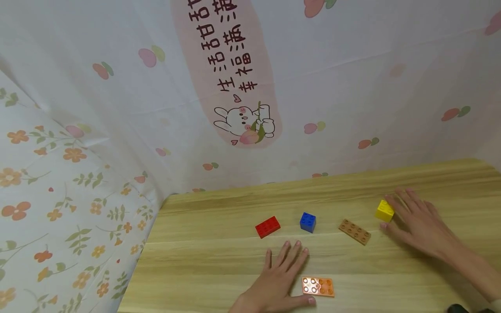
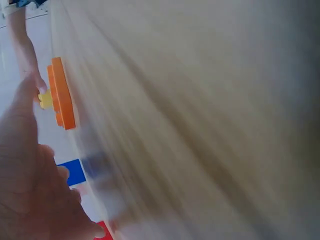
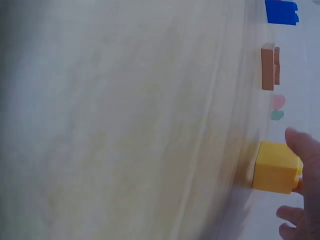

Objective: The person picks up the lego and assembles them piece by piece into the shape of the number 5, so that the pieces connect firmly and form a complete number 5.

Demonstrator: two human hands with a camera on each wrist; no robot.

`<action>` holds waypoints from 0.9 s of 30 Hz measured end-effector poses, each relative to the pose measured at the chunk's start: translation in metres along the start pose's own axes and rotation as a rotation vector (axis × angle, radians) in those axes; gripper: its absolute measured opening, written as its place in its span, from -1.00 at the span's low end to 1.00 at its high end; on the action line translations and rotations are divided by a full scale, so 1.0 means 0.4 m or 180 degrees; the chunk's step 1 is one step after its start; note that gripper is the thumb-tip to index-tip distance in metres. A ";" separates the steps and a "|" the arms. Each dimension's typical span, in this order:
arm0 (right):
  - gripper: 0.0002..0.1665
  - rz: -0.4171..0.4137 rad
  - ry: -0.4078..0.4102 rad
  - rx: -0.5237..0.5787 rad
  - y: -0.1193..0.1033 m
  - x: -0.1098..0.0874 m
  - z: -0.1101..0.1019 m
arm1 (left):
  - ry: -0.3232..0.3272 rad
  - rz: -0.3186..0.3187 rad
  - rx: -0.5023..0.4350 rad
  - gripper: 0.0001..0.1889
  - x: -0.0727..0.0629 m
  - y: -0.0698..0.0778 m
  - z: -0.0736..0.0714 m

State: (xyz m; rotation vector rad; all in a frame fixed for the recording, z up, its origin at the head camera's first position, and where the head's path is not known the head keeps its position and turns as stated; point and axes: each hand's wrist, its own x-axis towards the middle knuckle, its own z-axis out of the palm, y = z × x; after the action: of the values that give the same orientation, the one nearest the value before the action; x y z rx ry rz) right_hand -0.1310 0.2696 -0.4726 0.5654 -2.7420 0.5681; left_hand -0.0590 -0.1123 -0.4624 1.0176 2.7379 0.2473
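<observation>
My left hand (image 1: 275, 280) rests on the table with its fingers spread. Beside it lies a flat orange brick (image 1: 318, 287), with the thumb near the brick's front edge and the fingertips pointing toward the back. At the right, my right hand (image 1: 420, 221) reaches to a small yellow brick (image 1: 385, 211). Its thumb and forefinger extend on either side of that brick; the right wrist view shows the thumb close to the yellow brick (image 3: 276, 167), other fingers partly hidden behind it. Whether they touch it is unclear.
A red brick (image 1: 268, 227), a blue brick (image 1: 308, 222) and a flat brown brick (image 1: 355, 231) lie in a loose row across the wooden table (image 1: 195, 252). Behind the table hangs a printed white cloth (image 1: 332, 87); a flowered cloth (image 1: 86, 217) covers the left side.
</observation>
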 end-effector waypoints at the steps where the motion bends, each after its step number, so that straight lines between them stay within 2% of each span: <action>1: -0.12 -0.0028 0.0042 0.0026 0.002 0.002 0.001 | -0.0040 0.0008 -0.0044 -0.07 0.004 0.002 0.000; 4: -0.27 -0.0148 0.0143 0.0071 0.008 0.006 0.001 | -0.0138 0.0051 -0.0198 -0.13 0.011 0.007 0.002; 7: -0.38 -0.0183 0.0148 0.0100 0.013 0.006 0.000 | -0.0088 0.0125 -0.0248 -0.21 0.015 0.008 0.005; 12: -0.44 -0.0091 0.0065 0.0148 0.010 0.009 -0.004 | 0.0243 0.0322 -0.0256 -0.39 0.016 0.000 0.011; 18: -0.42 -0.0124 0.0086 0.0143 -0.008 0.014 -0.021 | 0.0551 0.0607 -0.0385 -0.55 0.019 0.000 0.022; 24: -0.38 -0.0007 0.0143 0.0302 -0.044 0.014 -0.049 | 0.0964 0.0582 -0.0395 -0.66 0.028 0.009 0.037; 27: -0.39 0.0018 0.0251 0.0464 -0.073 0.013 -0.064 | 0.1112 0.0502 -0.0568 -0.67 0.031 0.010 0.046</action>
State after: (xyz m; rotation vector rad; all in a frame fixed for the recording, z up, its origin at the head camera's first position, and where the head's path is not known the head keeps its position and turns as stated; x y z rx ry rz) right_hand -0.1182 0.2543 -0.4391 0.5562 -2.6440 0.7795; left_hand -0.0610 -0.0999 -0.4811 1.2412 2.8651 0.7466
